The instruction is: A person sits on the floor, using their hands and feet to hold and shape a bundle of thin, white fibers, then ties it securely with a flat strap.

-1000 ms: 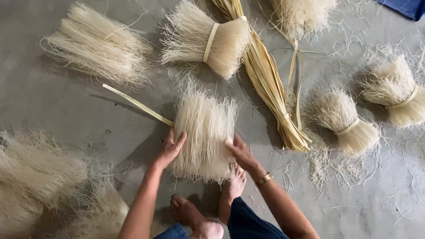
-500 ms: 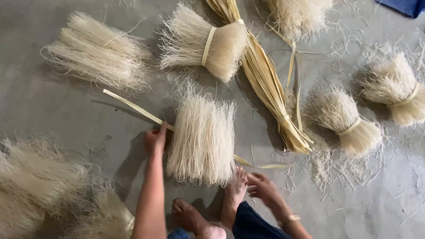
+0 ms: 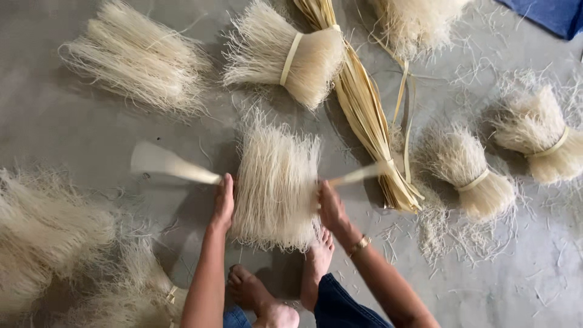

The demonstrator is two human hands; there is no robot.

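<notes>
A loose bundle [image 3: 276,188] of pale fibres lies on the grey floor [image 3: 79,140], just above the person's bare feet. The left hand [image 3: 223,203] presses against the bundle's left edge, its grip closed on one end of a flat strip [image 3: 173,167] — blurred, running up and to the left. The right hand [image 3: 331,206] sits at the right edge, grip closed on the other strip end [image 3: 361,175], which points toward a sheaf of long leaves [image 3: 364,109]. Tied bundles lie around — one [image 3: 291,58] just above, two [image 3: 473,176] to the right.
</notes>
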